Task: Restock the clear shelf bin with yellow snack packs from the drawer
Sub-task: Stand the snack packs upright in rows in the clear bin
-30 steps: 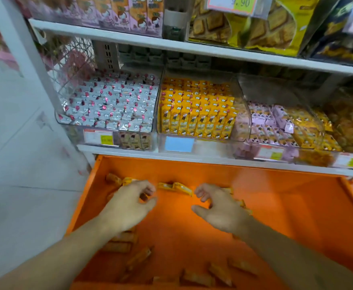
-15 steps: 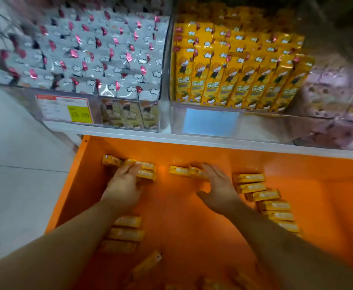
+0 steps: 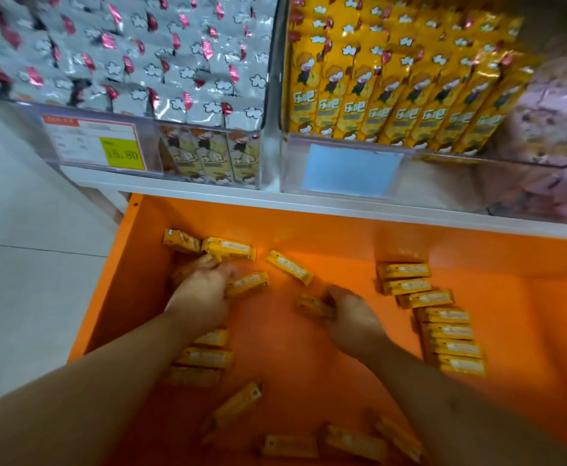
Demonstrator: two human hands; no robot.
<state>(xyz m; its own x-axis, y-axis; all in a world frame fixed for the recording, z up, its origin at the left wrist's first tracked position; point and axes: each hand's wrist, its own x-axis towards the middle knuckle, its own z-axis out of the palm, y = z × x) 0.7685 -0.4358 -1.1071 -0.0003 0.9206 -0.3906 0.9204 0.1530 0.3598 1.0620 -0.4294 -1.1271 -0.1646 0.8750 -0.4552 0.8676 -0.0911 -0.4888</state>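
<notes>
Both hands are inside the orange drawer (image 3: 326, 237). The left hand (image 3: 201, 297) curls over yellow snack packs (image 3: 247, 283) near the drawer's left wall; its grip is partly blurred. The right hand (image 3: 352, 314) pinches one pack (image 3: 312, 306) at the drawer's middle. More packs lie in a row (image 3: 443, 317) toward the drawer's right. The clear shelf bin (image 3: 342, 146), above the drawer's rear edge, holds upright yellow packs.

This was a shop aisle. A white shelf (image 3: 309, 200) carried clear bins of packaged snacks in neat rows, grey packs (image 3: 134, 58) on the left, yellow packs (image 3: 393, 82) on the right. A price tag (image 3: 95, 142) reading 15.80 fronted the left bin; an orange stock drawer (image 3: 309, 237) stood open below.
</notes>
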